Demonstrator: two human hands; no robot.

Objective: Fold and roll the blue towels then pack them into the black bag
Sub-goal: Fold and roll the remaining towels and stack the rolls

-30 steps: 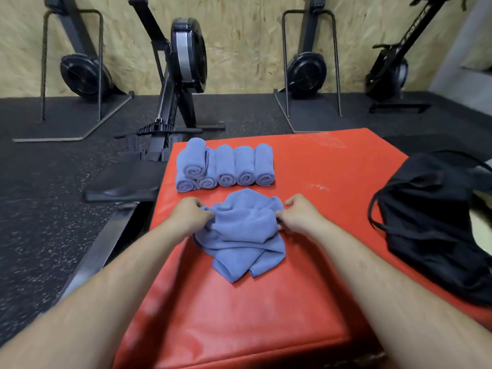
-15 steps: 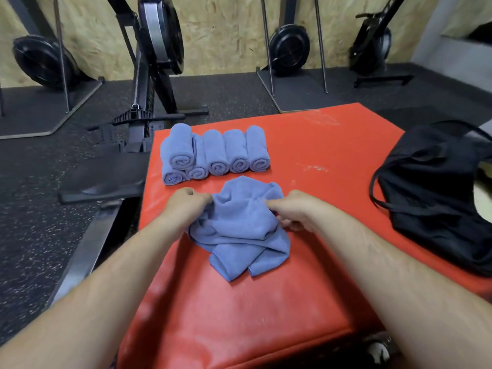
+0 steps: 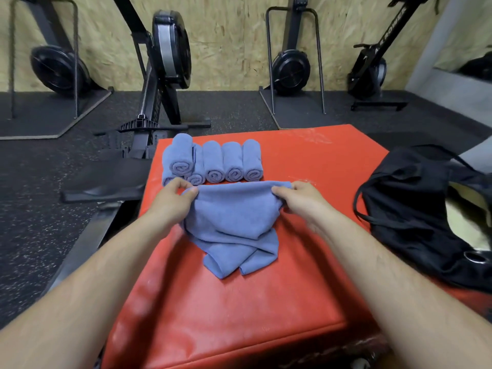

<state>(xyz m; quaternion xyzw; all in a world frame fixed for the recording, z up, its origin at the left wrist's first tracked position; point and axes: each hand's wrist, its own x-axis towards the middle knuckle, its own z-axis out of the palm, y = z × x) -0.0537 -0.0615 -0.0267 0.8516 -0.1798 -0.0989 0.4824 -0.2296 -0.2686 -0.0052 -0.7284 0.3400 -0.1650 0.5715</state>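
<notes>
One red padded table (image 3: 239,310), scuffed pale in places, on dark speckled rubber floor (image 3: 40,235). Beyond the table's far edge, black rowing machines (image 3: 170,49) lined up against a chipboard wall (image 3: 226,35), the nearest running down past the table's left side.

At the table's far-left corner, six rolled towels (image 3: 214,161), spiral ends turned toward the near edge. Five side by side and touching, one stacked on top at the left end.

At the table's right edge, black bag (image 3: 415,209), slumped, straps loose, mouth gaping toward the right. Something pale visible in the opening; cannot tell what.

Near the table's middle, just in front of the rolls, loose blue towel (image 3: 231,222). Far edge lifted and pulled straight, the rest crumpled on the red surface. Pinched at the left corner by left hand (image 3: 173,198), thumb against curled fingers. Pinched at the right corner the same way by right hand (image 3: 300,198).
</notes>
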